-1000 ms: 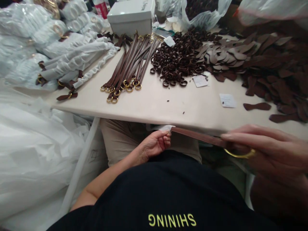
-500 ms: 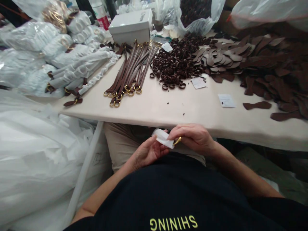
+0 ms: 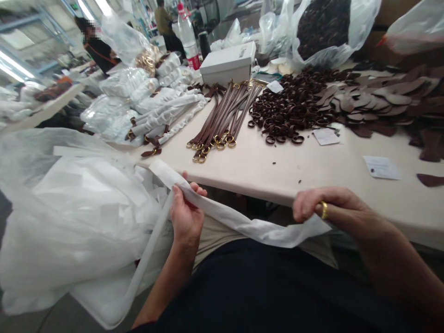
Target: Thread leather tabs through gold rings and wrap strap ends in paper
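Held in front of the counter's (image 3: 243, 171) near edge, the white strip (image 3: 239, 221) sags and looks slightly twisted between the hands, so it could crease if they came closer, or slip out of the left hand (image 3: 187, 212), which pinches it between thumb and half-curled fingers, while the right hand (image 3: 322, 208) is folded over its other end; whether that palm hides anything more, I cannot tell. The free end, at the counter's near left corner, might snag there or on the plastic bag (image 3: 86, 208) left of the counter, whereas the counter's front middle offers open room short of the brown straps (image 3: 222, 115).
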Demonstrator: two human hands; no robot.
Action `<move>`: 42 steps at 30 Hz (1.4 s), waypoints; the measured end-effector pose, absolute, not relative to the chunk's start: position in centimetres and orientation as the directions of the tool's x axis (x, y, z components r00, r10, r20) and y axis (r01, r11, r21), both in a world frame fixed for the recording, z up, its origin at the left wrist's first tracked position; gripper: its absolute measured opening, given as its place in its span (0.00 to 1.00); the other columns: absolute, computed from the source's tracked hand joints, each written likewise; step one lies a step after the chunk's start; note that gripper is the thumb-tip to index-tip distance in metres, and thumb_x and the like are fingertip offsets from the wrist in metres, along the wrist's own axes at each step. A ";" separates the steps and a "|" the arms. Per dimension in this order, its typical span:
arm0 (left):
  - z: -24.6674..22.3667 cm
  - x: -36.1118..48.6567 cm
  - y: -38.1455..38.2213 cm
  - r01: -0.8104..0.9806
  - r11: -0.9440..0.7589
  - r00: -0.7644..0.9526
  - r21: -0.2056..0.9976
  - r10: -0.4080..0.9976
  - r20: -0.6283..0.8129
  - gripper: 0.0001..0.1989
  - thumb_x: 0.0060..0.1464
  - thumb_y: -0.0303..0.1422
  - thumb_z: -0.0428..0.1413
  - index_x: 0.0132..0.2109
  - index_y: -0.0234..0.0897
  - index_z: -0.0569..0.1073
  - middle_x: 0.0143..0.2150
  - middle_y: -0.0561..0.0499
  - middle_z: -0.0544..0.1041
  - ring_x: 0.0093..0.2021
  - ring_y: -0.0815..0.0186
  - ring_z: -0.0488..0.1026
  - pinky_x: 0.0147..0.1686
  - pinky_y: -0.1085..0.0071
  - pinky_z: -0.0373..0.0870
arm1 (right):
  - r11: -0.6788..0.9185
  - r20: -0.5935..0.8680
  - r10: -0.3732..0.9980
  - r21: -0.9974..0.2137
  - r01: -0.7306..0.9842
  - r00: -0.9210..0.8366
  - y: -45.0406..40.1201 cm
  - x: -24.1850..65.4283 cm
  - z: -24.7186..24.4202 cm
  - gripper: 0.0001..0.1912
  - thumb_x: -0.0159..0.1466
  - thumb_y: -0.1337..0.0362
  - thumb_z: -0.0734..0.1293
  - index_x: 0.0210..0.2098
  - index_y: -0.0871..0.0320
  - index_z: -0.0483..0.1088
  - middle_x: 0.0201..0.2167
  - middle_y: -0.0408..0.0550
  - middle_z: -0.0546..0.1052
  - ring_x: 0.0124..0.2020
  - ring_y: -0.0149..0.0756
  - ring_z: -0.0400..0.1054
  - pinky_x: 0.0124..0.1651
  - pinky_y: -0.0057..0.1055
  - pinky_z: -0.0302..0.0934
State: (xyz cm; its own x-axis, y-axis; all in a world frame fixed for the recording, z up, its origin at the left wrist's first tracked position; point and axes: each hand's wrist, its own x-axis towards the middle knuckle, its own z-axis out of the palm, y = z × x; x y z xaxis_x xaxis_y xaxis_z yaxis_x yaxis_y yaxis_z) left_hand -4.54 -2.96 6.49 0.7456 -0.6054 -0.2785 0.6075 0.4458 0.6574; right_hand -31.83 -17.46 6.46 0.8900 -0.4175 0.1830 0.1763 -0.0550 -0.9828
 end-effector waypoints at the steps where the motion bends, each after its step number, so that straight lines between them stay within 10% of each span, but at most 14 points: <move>1: 6.9 -4.5 -3.1 0.605 0.437 0.727 0.665 -0.645 -0.237 0.16 0.68 0.40 0.49 0.51 0.36 0.77 0.28 0.53 0.75 0.26 0.73 0.72 0.33 0.75 0.73 | -0.048 0.172 -0.403 -0.985 0.166 0.899 -17.4 -30.3 6.2 0.11 0.69 0.55 0.66 0.38 0.49 0.79 0.43 0.48 0.79 0.43 0.38 0.74 0.42 0.30 0.69; 5: 7.7 -5.1 -3.9 0.605 0.388 0.624 0.695 -0.773 -0.111 0.17 0.61 0.41 0.59 0.53 0.37 0.76 0.24 0.57 0.70 0.22 0.74 0.66 0.29 0.77 0.71 | -0.006 0.137 -0.195 -0.990 0.139 0.971 -15.8 -23.6 5.1 0.18 0.70 0.52 0.65 0.36 0.60 0.78 0.64 0.53 0.65 0.55 0.41 0.69 0.54 0.34 0.65; 9: 7.5 -5.6 -3.9 0.540 0.316 0.605 0.780 -0.790 -0.099 0.19 0.57 0.43 0.63 0.51 0.38 0.77 0.23 0.57 0.70 0.22 0.73 0.66 0.29 0.76 0.70 | 0.001 0.223 -0.020 -0.975 0.223 0.975 -12.7 -19.5 3.2 0.22 0.70 0.49 0.63 0.37 0.63 0.77 0.54 0.56 0.73 0.49 0.39 0.71 0.53 0.34 0.65; 19: 4.0 -5.1 -2.9 0.244 -0.125 0.434 0.962 -0.873 -0.223 0.23 0.54 0.47 0.63 0.50 0.33 0.80 0.41 0.43 0.82 0.40 0.61 0.78 0.45 0.67 0.72 | -0.209 0.206 -0.443 -0.970 0.123 0.872 -11.3 -18.6 0.3 0.21 0.70 0.51 0.63 0.33 0.60 0.76 0.31 0.46 0.75 0.34 0.33 0.69 0.41 0.29 0.63; 26: 4.2 -4.2 -1.5 -0.092 -0.184 0.436 0.979 -0.891 -0.126 0.13 0.56 0.41 0.62 0.44 0.37 0.82 0.40 0.45 0.81 0.44 0.58 0.75 0.49 0.67 0.68 | 0.404 -0.080 -0.507 -0.902 0.155 0.858 -14.4 -20.7 1.2 0.17 0.62 0.51 0.73 0.37 0.60 0.78 0.51 0.53 0.76 0.53 0.40 0.69 0.58 0.36 0.61; 30: 2.4 -5.6 -0.4 -0.187 -0.188 0.270 0.964 -0.953 -0.134 0.10 0.57 0.39 0.59 0.37 0.38 0.82 0.36 0.47 0.78 0.41 0.58 0.73 0.45 0.68 0.67 | 0.628 -0.158 -0.502 -0.743 0.232 0.851 -15.8 -19.8 2.4 0.19 0.55 0.50 0.77 0.36 0.60 0.78 0.43 0.52 0.80 0.43 0.36 0.73 0.51 0.33 0.64; 42: 0.4 -7.3 -0.8 0.136 -0.336 0.394 0.932 -0.845 -0.362 0.16 0.49 0.44 0.64 0.33 0.34 0.79 0.25 0.53 0.72 0.25 0.69 0.62 0.27 0.73 0.62 | 0.258 -0.020 -0.573 -0.953 0.157 0.819 -13.1 -19.1 3.0 0.21 0.62 0.48 0.71 0.37 0.62 0.79 0.41 0.52 0.80 0.40 0.37 0.73 0.42 0.31 0.65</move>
State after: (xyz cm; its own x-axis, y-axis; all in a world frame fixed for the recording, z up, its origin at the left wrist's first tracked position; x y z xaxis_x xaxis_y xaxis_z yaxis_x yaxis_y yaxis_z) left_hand -7.26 -0.82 0.37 0.3942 -0.8448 -0.3618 0.1358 -0.3359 0.9321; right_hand -19.12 -13.06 3.05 0.8193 -0.5731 -0.0197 0.1573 0.2577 -0.9533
